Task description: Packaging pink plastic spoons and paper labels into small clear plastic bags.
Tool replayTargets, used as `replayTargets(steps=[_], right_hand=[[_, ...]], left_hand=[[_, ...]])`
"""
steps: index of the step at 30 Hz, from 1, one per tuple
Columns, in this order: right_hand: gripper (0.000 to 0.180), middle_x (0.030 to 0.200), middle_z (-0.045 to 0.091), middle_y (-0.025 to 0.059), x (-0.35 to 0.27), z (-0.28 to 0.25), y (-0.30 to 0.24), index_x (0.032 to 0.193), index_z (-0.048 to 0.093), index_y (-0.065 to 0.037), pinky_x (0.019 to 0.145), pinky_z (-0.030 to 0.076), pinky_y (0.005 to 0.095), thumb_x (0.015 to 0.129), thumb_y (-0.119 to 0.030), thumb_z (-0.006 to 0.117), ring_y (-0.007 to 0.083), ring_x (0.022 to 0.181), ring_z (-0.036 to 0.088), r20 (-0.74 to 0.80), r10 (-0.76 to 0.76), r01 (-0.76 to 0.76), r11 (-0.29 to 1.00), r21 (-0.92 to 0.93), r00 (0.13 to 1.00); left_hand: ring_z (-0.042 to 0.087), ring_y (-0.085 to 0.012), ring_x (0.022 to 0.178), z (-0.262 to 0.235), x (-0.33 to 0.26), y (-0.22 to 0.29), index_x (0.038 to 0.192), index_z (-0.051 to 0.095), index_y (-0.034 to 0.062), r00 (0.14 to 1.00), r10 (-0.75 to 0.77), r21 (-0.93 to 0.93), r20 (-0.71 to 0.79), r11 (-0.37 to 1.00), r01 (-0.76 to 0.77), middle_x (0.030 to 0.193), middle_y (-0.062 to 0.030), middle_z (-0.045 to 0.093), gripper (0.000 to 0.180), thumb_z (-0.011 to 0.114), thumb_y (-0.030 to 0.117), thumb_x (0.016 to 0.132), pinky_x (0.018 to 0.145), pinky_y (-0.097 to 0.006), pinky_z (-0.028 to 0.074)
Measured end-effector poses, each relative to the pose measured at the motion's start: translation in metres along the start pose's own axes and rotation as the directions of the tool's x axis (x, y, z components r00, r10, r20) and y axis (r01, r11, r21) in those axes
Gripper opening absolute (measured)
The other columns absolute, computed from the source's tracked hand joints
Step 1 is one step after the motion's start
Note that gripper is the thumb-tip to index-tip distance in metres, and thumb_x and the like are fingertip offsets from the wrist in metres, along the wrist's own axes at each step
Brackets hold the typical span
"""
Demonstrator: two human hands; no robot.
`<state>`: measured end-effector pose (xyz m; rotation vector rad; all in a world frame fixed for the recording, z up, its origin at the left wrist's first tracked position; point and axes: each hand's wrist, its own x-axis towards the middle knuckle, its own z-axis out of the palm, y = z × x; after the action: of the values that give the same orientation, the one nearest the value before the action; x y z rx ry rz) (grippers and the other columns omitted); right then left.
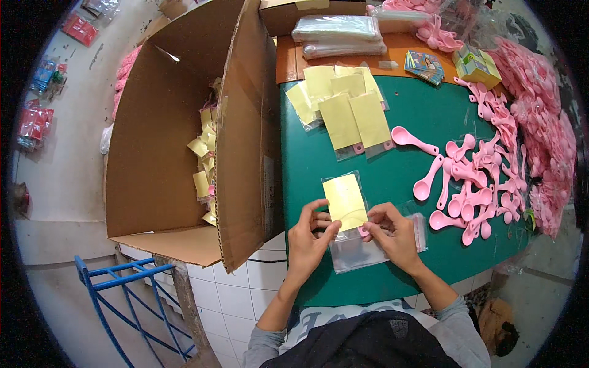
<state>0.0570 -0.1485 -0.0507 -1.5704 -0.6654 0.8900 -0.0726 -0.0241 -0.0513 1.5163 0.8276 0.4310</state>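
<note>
Together, both hands close on one small packet over the near part of the green-topped table [442, 267]. The left hand [313, 238] pinches the lower left edge of its yellow card [345, 199], thumb in front; the right hand [394, 238] grips the lower right corner, beside a pink handle end [362, 232]. Clear plastic bags [354, 256] lie just beneath. To the right spreads a loose heap of pink measuring spoons [472, 196], with a bulging mass of bagged pink spoons [534, 116] beyond. Farther back, yellow-carded packets [341, 119] overlap in a cluster; behind them sit stacked clear bags [337, 30], a fan of printed cards [424, 66] and a yellow bundle [477, 65]. At left, a tall open cardboard box [162, 141] contains more yellow-carded packets, near a blue metal frame [126, 282].
</note>
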Motion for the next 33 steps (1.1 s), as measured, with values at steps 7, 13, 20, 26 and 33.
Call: replayTargets(steps=[7,13,20,26,33], right_hand=[[0.037,0.079,0.061,0.0095,0.0,0.002,-0.007,0.12,0.048,-0.001,0.057,0.054,0.0237,0.084,-0.001,0.056,0.0137,0.067,0.063,0.023,0.001,0.001,0.998,-0.059,1.0],[0.042,0.078,0.06,0.0061,-0.001,-0.001,-0.007,0.122,0.048,0.001,0.06,0.05,0.0213,0.081,0.003,0.058,0.0102,0.069,0.061,0.047,-0.036,0.044,0.981,-0.19,0.998],[0.03,0.095,0.062,0.0124,0.041,-0.04,-0.046,0.11,0.056,-0.002,0.063,0.049,0.0276,0.081,-0.006,0.059,0.018,0.075,0.062,-0.107,-0.334,0.286,0.905,-0.315,0.937],[0.03,0.088,0.058,0.0143,0.082,-0.129,-0.024,0.106,0.057,-0.003,0.075,0.045,0.0371,0.076,-0.008,0.061,0.0306,0.087,0.057,-0.011,-0.504,0.197,0.356,-0.913,0.863],[0.019,0.087,0.053,0.0108,0.071,-0.136,-0.014,0.089,0.062,-0.004,0.075,0.039,0.0398,0.072,-0.01,0.064,0.0285,0.086,0.05,-0.094,-0.426,0.084,0.381,-0.921,0.9]], left_hand=[[0.06,-0.0097,0.066,0.002,0.0,-0.004,0.115,0.04,0.0013,0.998,0.039,0.103,-0.049,0.994,-0.033,0.081,-0.009,0.061,0.039,0.06,0.004,0.082,0.051,-0.021,0.046],[0.059,-0.0099,0.062,0.001,0.007,0.009,0.115,0.039,0.0011,0.999,-0.027,0.082,-0.043,0.996,0.03,0.075,-0.0088,0.062,0.038,0.058,0.007,0.083,0.056,-0.024,0.045],[0.061,-0.0193,0.065,0.001,0.081,0.058,0.116,0.044,0.0029,0.938,0.327,0.276,-0.111,0.917,-0.287,0.079,-0.0111,0.064,0.038,0.059,0.01,0.082,0.061,-0.031,0.049],[0.058,-0.0309,0.077,0.044,0.064,0.05,0.088,0.054,0.0042,0.828,0.519,0.521,0.211,0.657,-0.545,0.084,-0.0121,0.057,0.022,0.06,0.024,0.081,0.063,-0.04,0.048],[0.057,-0.0275,0.072,0.079,0.037,0.002,0.092,0.056,0.0031,0.781,0.439,0.267,0.444,0.767,-0.583,0.074,-0.0118,0.052,0.024,0.068,0.011,0.072,0.065,-0.037,0.048]])
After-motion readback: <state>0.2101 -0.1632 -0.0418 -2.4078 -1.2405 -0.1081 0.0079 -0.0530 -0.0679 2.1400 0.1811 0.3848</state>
